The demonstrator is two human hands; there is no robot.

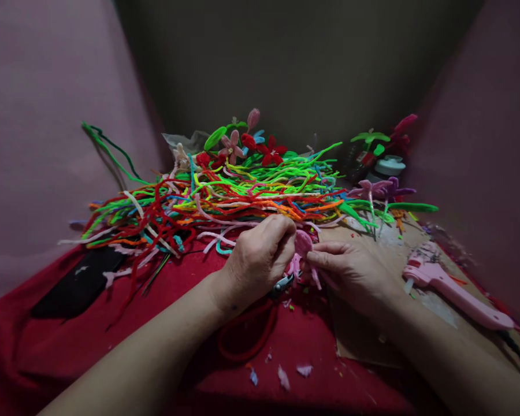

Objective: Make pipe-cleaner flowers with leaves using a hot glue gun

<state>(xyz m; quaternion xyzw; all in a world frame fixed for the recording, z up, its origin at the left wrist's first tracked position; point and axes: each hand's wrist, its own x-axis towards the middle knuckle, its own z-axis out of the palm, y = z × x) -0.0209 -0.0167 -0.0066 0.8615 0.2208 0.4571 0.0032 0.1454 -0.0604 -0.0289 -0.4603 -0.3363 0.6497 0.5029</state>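
Both of my hands meet over a red cloth, pinching a small pink pipe-cleaner piece shaped like a petal or flower. My left hand is curled closed on its left side. My right hand holds its right side between thumb and fingers. Red-handled pliers lie right under my left hand, their metal tip near the pink piece. Just beyond my hands spreads a big heap of coloured pipe cleaners.
A pink glue gun lies on brown cardboard at the right. Finished pipe-cleaner flowers stand behind the heap, with purple ones further right. A black flat object rests at the left. Small fluff scraps dot the cloth.
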